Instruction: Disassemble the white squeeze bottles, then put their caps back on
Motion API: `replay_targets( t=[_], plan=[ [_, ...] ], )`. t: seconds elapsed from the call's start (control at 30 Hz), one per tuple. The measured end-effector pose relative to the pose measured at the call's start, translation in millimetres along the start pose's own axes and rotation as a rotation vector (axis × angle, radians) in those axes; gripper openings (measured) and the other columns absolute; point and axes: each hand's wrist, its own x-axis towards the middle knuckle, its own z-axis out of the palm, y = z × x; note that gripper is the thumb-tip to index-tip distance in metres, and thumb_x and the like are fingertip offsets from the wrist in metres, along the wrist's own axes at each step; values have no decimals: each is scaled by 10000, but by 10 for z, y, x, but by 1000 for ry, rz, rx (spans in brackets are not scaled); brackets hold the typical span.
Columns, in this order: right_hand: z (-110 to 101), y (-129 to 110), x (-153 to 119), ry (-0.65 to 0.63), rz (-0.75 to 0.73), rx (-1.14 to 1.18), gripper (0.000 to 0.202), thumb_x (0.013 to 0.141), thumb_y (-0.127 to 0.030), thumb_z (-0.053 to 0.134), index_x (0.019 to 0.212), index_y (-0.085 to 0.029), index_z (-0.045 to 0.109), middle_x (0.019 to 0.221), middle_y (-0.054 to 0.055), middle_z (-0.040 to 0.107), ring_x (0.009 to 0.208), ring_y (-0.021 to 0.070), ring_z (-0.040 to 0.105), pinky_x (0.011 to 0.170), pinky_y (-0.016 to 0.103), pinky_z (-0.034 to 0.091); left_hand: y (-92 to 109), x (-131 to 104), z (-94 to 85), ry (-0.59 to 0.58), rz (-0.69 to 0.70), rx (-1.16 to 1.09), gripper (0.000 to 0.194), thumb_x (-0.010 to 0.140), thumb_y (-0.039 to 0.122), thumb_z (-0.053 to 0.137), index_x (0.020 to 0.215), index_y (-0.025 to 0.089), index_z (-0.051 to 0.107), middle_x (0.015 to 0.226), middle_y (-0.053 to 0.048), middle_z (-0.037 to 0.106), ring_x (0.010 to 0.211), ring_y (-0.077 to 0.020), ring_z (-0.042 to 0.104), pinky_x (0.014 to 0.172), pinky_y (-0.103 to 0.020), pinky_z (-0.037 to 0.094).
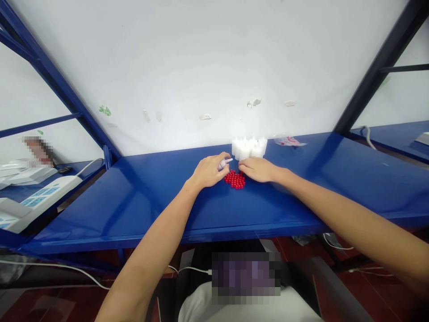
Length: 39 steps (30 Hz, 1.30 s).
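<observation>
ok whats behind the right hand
Behind the right hand stand white dropper bottles, tips up. The hand hides the nearest ones' bases and the tabletop under it.

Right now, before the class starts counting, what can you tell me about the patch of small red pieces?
The small red pieces lie in one crowded patch on the blue table, nearer the person than the white bottles. Each looks short, rounded and glossy, perhaps plastic; finer parts are too small to make out. The left hand is beside the patch; the right hand's fingertips are at its far edge, contact unclear.
</observation>
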Motion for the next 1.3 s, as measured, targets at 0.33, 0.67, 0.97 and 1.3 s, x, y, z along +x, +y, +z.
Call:
replay_targets(
  t=[0.33,0.67,0.97,1.3],
  plan=[
    [61,-22,13,105,-147,182,320,994,-298,290,844,-185,548,830,63,632,749,183,569,708,292,372,-9,1,26,-25,-18,-11,300,921,354,457,1150,234,609,935,-38,729,780,-210,669,697,-304,470],
    [26,-161,-58,358,-279,331,296,998,-405,374,935,-187,565,649,-15,531,597,142,484,608,273,306,55,0,-12,-58,2,-24,275,944,411,443,1086,225,588,863,-33,703,737,-211,651,664,-292,422],
    [-191,-77,-87,287,148,-58,302,878,-335,434,717,-173,632,713,79,648,634,184,548,574,300,289,-43,-7,-7,-53,-68,-20,372,1001,408,337,954,201,643,739,-24,655,670,-185,591,639,-287,363],
    [-229,99,-72,175,324,-133,249,815,-357,580,860,-160,726,905,159,712,829,295,659,681,357,423,-71,-1,0,-20,-82,-109,386,960,272,297,714,184,581,647,-17,596,606,-162,538,656,-287,388]
  ],
)
